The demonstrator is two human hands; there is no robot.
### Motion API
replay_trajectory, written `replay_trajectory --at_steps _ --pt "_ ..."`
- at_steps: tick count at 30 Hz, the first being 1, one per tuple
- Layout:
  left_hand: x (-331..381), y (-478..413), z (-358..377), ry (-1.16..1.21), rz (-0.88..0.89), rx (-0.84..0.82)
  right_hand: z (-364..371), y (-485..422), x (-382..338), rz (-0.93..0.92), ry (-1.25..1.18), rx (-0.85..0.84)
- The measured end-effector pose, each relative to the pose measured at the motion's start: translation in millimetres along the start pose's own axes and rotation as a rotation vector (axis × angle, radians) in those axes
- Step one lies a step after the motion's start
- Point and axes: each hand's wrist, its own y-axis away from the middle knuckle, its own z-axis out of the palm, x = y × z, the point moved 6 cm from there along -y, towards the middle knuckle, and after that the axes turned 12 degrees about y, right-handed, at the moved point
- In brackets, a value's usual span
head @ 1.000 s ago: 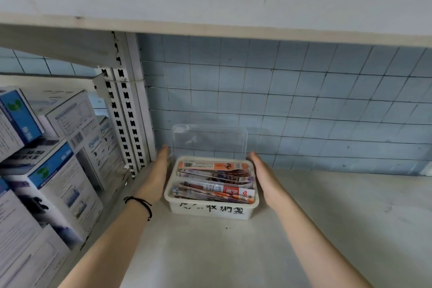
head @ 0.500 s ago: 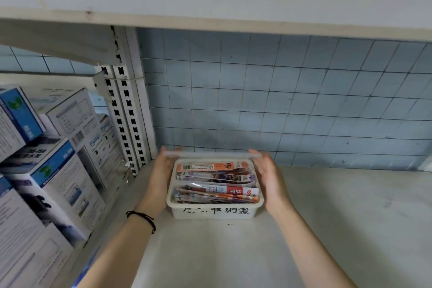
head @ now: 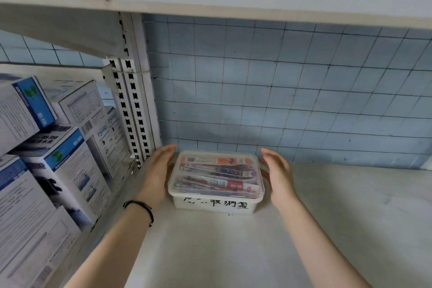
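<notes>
Your white tub (head: 177,203), clear lid (head: 216,170) on and packets inside, sits on the shelf (head: 233,252) near the wire-grid back. Your left hand (head: 159,170) lies straight-fingered against its left side. Your right hand (head: 279,175) hovers relaxed just beside its right side.

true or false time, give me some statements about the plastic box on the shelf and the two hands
1. The clear lid lies on the white box. True.
2. The right hand grips the lid. False: it is open beside the box, holding nothing.
3. A black band circles the wrist of the left hand. True.
4. The box is empty. False: packets fill it.
5. The blue and white cartons stand right of the box. False: they are stacked to its left.
</notes>
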Motion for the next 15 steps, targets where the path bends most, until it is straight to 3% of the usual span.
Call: replay_trajectory --at_steps 3,6,10,15 --pt "2 -2 9 -0.194 -0.133 0.002 8 -8 2 0.188 0.191 -0.054" --pt "8 8 21 -0.325 -0.128 -0.005 16 -7 3 0.273 0.281 -0.146" --pt "7 12 25 -0.303 -0.114 -0.004 15 -5 2 0.276 0.244 -0.161" --pt "2 10 18 -0.166 -0.225 -0.007 17 -7 4 0.332 0.243 -0.224"
